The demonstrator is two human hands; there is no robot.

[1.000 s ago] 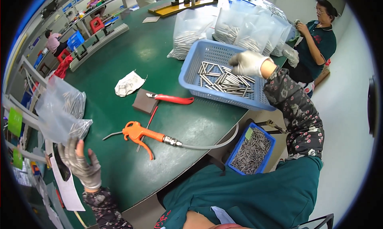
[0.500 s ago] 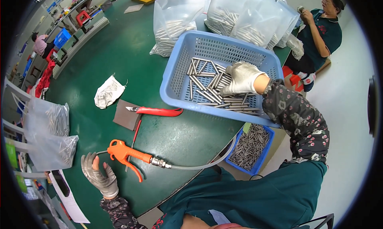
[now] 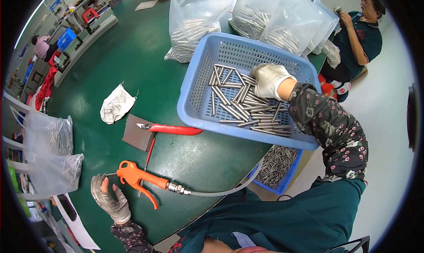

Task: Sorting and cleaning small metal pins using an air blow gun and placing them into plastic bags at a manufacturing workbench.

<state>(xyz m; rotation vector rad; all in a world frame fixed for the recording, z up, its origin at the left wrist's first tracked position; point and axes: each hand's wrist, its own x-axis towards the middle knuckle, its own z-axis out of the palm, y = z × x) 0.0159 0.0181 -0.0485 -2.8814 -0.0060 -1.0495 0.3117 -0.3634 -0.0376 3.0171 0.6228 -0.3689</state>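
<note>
Left hand (image 3: 109, 200): gloved in grey, fingers loosely open, resting on the green table (image 3: 145, 54) just beside the rear of the orange air blow gun (image 3: 137, 179). It has no grip on the gun. A second ago this hand was raised near the clear bags at my left; it has since come down to the gun, so the gun looks to be the thing I take up next.

Right hand (image 3: 268, 79): white glove, curled down onto the metal pins (image 3: 247, 105) in the blue basket (image 3: 194, 94). Fingers are bent over the pile; whether pins are actually closed inside them I cannot tell. It has stayed among the pins throughout, so the sorting in the basket goes on.

Air blow gun: lying flat on the table, nozzle pointing right, grey hose (image 3: 229, 189) running off toward the table's near edge.

Also on the table: red-handled cutter (image 3: 174, 129) on a dark pad (image 3: 138, 138); a crumpled white glove (image 3: 115, 105); clear bags of pins (image 3: 194, 23) behind the basket; more bagged pins (image 3: 51, 158) at my left. A small blue tray of pins (image 3: 276, 167) sits below the table edge.

A co-worker (image 3: 357, 37) sits at far right.
</note>
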